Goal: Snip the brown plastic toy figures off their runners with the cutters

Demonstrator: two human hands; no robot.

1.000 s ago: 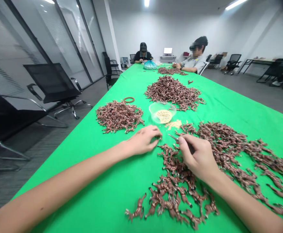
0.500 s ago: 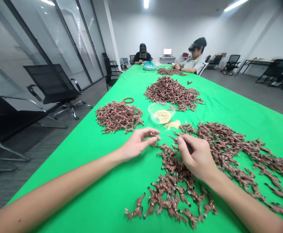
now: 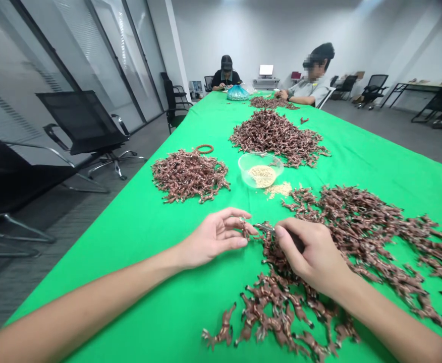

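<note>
A long green surface (image 3: 160,242) ran away from the person, with black chairs (image 3: 80,121) along its left side. Two co-workers sat at the far end, one at the head (image 3: 226,75) and one on the right (image 3: 312,85), their hands well apart from the person's own.

Four heaps of small brown animal figures lay on it. The widest heap (image 3: 357,222) spread under and to the right of the right hand. Another (image 3: 277,133) sat farther up the middle, a smaller one (image 3: 188,174) lay to the left, and the last (image 3: 270,103) was by the co-workers.

Both bare forearms came in low from the near edge and met near the middle. The left hand (image 3: 213,237) lay on its side, palm turned right. Its fingers (image 3: 236,214) were loosely spread, with only thumb and forefinger closed on one figure (image 3: 244,228). The right hand (image 3: 312,252) was curled knuckles-up over the heap's edge, its fingers (image 3: 283,237) pinched tight on thin metal tweezers (image 3: 265,227).

The tweezers' long axis ran level, pointing left. Their tip lay just beside the held figure, and whether it touched was too small to tell. The left hand was the nearer to the figure.

A clear bowl (image 3: 277,161) of pale beads stood beyond the hands, with spilled beads (image 3: 279,189) just beside it. A brown ring (image 3: 205,149) lay at the left heap's far edge.
</note>
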